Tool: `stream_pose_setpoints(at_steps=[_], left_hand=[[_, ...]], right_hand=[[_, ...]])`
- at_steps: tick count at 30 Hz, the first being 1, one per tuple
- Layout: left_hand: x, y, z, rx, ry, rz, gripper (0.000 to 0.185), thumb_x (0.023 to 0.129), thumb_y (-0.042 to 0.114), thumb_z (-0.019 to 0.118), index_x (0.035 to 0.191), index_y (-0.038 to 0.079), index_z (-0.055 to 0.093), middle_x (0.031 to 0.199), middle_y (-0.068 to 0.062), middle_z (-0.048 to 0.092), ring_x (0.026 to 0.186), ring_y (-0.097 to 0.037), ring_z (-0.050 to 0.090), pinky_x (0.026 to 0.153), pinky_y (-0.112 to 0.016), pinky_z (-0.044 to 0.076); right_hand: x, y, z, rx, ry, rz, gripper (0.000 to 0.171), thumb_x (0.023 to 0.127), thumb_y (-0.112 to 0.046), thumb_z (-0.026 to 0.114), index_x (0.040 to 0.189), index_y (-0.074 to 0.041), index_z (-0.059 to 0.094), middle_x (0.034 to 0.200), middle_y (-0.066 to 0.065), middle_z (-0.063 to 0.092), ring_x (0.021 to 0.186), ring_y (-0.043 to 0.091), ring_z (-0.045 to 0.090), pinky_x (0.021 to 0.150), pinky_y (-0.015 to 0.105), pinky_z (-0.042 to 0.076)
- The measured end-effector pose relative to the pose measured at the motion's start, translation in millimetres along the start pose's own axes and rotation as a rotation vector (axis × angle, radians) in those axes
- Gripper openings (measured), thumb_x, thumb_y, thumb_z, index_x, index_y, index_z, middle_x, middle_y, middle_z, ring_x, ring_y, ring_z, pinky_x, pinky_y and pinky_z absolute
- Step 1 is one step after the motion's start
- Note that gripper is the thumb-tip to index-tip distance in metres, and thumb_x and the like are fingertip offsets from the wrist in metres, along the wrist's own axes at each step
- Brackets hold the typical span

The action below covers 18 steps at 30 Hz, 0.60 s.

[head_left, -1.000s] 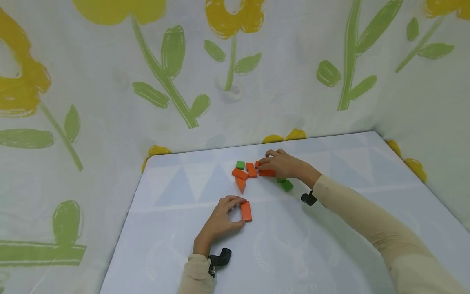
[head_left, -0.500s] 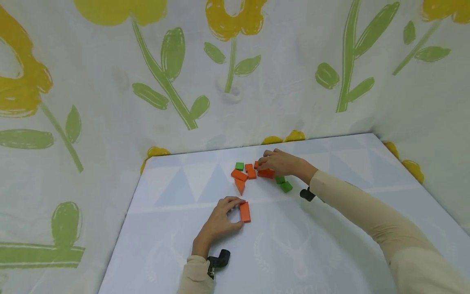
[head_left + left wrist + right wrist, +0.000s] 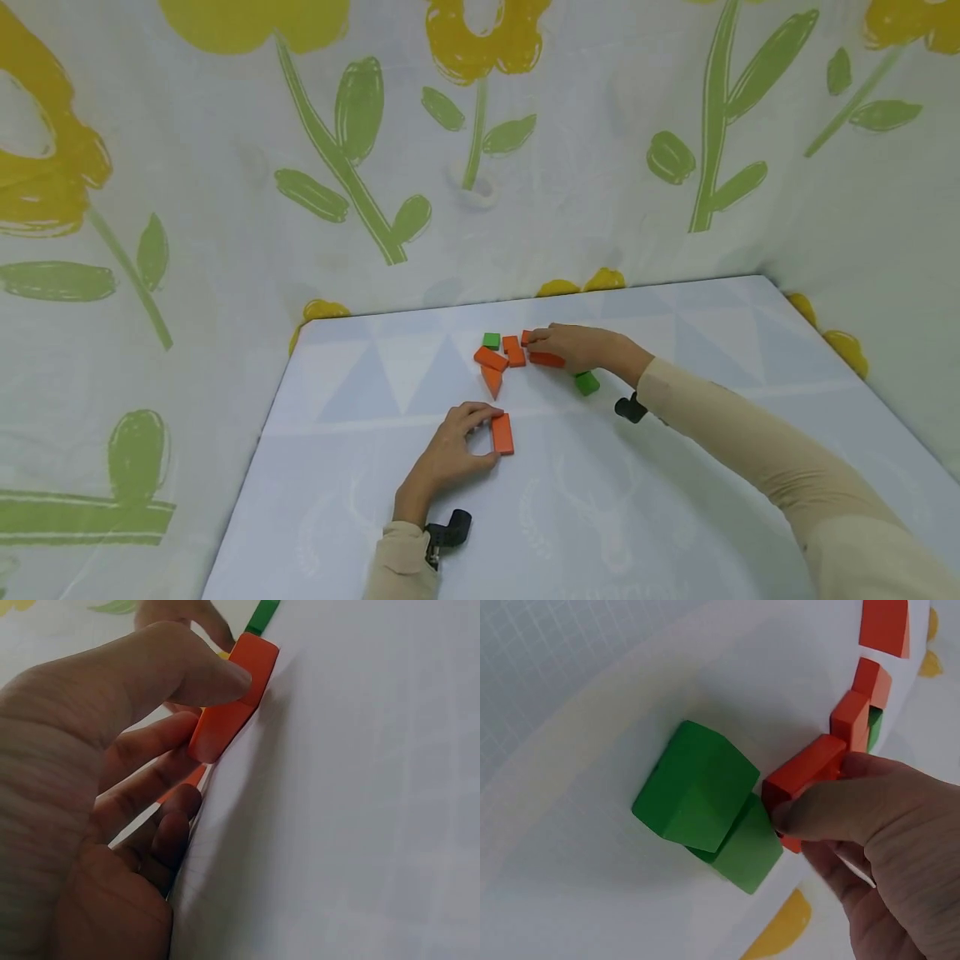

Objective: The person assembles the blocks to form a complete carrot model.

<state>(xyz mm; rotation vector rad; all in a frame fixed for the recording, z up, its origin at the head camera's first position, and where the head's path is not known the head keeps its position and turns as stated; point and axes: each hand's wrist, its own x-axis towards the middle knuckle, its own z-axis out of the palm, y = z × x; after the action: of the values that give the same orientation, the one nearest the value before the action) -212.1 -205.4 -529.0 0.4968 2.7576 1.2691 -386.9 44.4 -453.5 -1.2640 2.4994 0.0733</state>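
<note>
Currently your left hand (image 3: 450,454) pinches an orange block (image 3: 502,433) between thumb and fingers, flat on the tabletop (image 3: 675,500) near its middle, nearer the front edge than the other blocks. Your right hand (image 3: 577,346) grips a second orange bar (image 3: 547,360) in the cluster toward the back edge, thumb pressed to its end. Two green blocks (image 3: 705,802) sit touching that bar. Risk, as a judgement: sliding the bar could drag or knock the green pair, or nudge the orange pieces (image 3: 502,357) just beside it.
</note>
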Motion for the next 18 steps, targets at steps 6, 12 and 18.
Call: stream_pose_setpoints(at_steps=[6,12,18], left_hand=[[-1.5,-1.1,1.6,-0.001,-0.003,0.0,0.055,0.082,0.026,0.078,0.135,0.024,0.062,0.134,0.008,0.051,0.114,-0.015,0.045,0.095,-0.043,0.046],[-1.6,-1.5,2.5,0.008,-0.003,-0.007,0.055,0.083,0.027,0.077,0.135,0.025,0.062,0.135,0.007,0.05,0.115,-0.015,0.045,0.096,-0.044,0.046],[0.0,-2.2,0.9,0.006,0.002,0.0,0.055,0.082,0.025,0.077,0.135,0.023,0.062,0.136,0.004,0.049,0.125,-0.018,0.045,0.103,-0.047,0.043]], right_hand=[[1,0,1,0.07,-0.018,0.004,0.063,0.091,-0.001,0.07,0.149,-0.015,0.048,0.157,0.01,0.037,0.139,0.033,0.038,0.11,0.05,0.038],[-5,-1,-2,0.003,0.106,0.028,0.067,0.083,-0.029,0.083,0.141,-0.01,0.056,0.141,0.011,0.052,0.128,0.031,0.044,0.108,0.052,0.036],[-22,-15,-5,0.035,0.231,0.047,0.065,0.081,-0.038,0.083,0.134,-0.008,0.061,0.131,0.01,0.058,0.121,0.029,0.047,0.101,0.05,0.037]])
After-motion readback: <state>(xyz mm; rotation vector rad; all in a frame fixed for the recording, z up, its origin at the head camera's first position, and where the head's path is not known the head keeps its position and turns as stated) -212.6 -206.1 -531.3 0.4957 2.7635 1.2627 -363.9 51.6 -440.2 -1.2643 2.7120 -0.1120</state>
